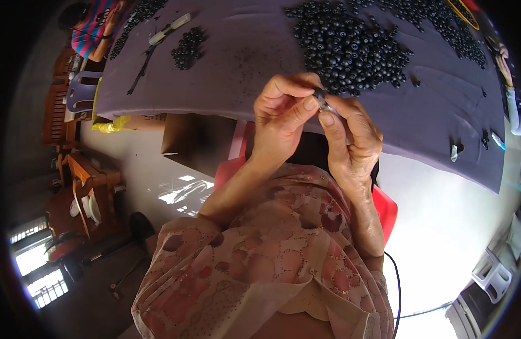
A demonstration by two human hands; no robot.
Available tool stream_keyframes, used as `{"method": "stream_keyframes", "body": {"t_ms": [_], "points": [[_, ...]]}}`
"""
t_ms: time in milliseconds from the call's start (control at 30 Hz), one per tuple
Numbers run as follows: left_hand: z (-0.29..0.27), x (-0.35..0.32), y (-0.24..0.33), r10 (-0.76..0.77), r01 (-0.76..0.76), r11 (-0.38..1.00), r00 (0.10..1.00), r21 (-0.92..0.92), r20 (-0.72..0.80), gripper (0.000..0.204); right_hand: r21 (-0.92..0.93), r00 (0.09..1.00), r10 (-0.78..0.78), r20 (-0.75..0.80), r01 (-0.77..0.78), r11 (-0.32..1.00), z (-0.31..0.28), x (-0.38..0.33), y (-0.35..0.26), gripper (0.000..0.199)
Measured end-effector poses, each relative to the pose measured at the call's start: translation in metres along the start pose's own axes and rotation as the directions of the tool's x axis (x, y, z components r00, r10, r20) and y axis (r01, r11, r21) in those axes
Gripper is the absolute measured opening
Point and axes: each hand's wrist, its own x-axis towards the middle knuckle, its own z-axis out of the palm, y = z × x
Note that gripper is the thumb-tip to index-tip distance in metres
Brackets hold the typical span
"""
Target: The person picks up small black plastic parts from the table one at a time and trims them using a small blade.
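Bead [320, 95] pinched between both hands' fingertips [311, 103].

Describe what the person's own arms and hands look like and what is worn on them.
Both hands, left hand and right hand, are bare: no gloves, and no rings or watch show. The forearms are uncovered. Loose short sleeves of a light, thin blouse with a reddish-pink blotchy floral print cover the upper arms. Fingernails are short and unpainted.

Both forearms raised, left hand [280, 116] and right hand [351, 135] meeting fingertip to fingertip.
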Motion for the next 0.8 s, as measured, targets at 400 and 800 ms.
{"method": "stream_keyframes", "body": {"t_ms": [400,800], "points": [[0.007,0.003,-0.001,-0.019,0.024,0.992,0.999,-0.126,0.044,0.012,0.163,0.947,0.298,-0.121,-0.277,0.947,-0.012,0.001,0.004,0.018],[0.005,-0.001,0.003,-0.095,0.095,0.992,0.995,-0.082,-0.003,0.014,0.351,0.947,0.319,-0.032,-0.289,0.891,-0.003,0.009,-0.022,0.020]]}}
